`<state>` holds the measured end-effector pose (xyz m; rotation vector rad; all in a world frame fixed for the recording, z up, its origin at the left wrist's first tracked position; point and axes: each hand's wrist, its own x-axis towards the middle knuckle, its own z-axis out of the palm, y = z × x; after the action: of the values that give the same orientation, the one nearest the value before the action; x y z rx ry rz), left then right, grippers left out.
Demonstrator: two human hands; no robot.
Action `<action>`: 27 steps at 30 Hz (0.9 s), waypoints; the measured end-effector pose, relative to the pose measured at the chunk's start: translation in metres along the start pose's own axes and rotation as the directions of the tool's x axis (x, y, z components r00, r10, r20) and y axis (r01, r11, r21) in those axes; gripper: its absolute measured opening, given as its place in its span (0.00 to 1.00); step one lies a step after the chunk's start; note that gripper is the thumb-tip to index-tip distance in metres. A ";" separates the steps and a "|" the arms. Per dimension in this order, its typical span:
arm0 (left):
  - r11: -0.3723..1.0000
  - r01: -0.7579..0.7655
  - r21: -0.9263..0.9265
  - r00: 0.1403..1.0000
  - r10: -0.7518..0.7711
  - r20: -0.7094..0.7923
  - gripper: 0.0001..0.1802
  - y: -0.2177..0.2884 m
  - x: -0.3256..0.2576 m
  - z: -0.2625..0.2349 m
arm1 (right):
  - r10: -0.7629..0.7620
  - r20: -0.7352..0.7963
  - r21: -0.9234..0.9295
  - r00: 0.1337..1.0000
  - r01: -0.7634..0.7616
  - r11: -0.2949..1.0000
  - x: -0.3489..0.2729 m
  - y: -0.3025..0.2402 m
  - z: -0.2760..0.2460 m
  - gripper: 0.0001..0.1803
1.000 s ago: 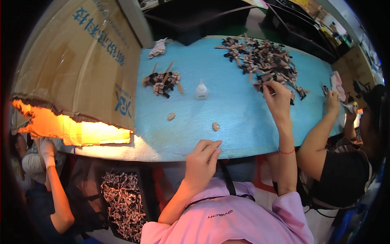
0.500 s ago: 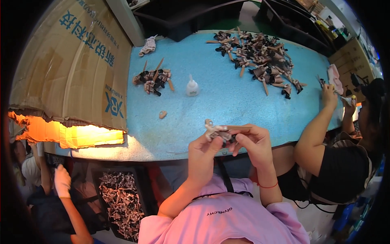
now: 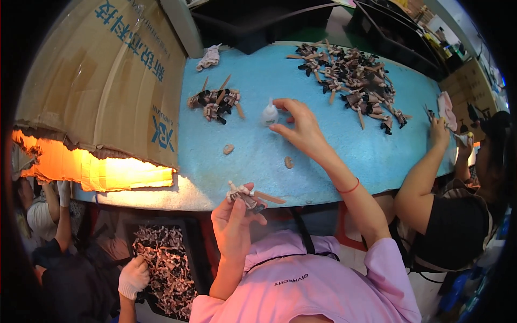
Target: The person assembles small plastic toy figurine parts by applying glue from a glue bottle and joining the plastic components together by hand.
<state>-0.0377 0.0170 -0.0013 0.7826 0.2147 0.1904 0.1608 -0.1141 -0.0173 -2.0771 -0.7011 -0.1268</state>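
A small figurine [image 3: 246, 200] with a pale upper body, dark lower parts and a flat brown strip lies in my left hand [image 3: 232, 222], closed on it near the table's front edge. No head shows on its neck. Farther out, my right hand [image 3: 293, 125] reaches over the table with thumb and forefinger spread beside a small white squeeze bottle [image 3: 269, 116] with a pointed nozzle. Its fingertips are close to the bottle's right side; whether they touch it I cannot tell. One tan head-like piece [image 3: 289, 162] lies below that hand, another tan piece [image 3: 229, 149] farther left.
Similar figurines form a small pile [image 3: 215, 103] at left and a large heap [image 3: 355, 81] at far right. A cardboard box [image 3: 118, 81] walls the left side. A black crate [image 3: 202, 258] of parts stands below the table, a co-worker's gloved hand [image 3: 133, 277] at it. Another person [image 3: 447, 210] works at right.
My right hand has left the figurine and moved out to the bottle. The figurine, now headless, has shifted left with my left hand. A tan piece now lies on the table.
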 end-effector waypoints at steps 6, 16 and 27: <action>0.972 -0.040 0.233 0.997 0.054 -0.058 0.15 0.000 0.003 0.002 | 0.101 0.057 0.236 0.993 -0.111 0.965 -0.008 0.004 -0.004 0.19; 0.952 -0.056 0.299 0.998 0.050 0.026 0.14 -0.007 0.004 0.024 | 0.371 0.035 0.589 0.928 -0.319 0.743 -0.098 -0.054 -0.077 0.10; 0.367 -0.489 0.791 0.814 0.519 0.262 0.21 -0.009 0.009 0.035 | 0.132 -0.472 0.514 0.872 0.151 0.844 -0.137 -0.087 -0.074 0.22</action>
<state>-0.0187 -0.0106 0.0152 1.8416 0.0671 0.7390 0.0132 -0.1950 0.0424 -1.4072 -0.3673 -0.4051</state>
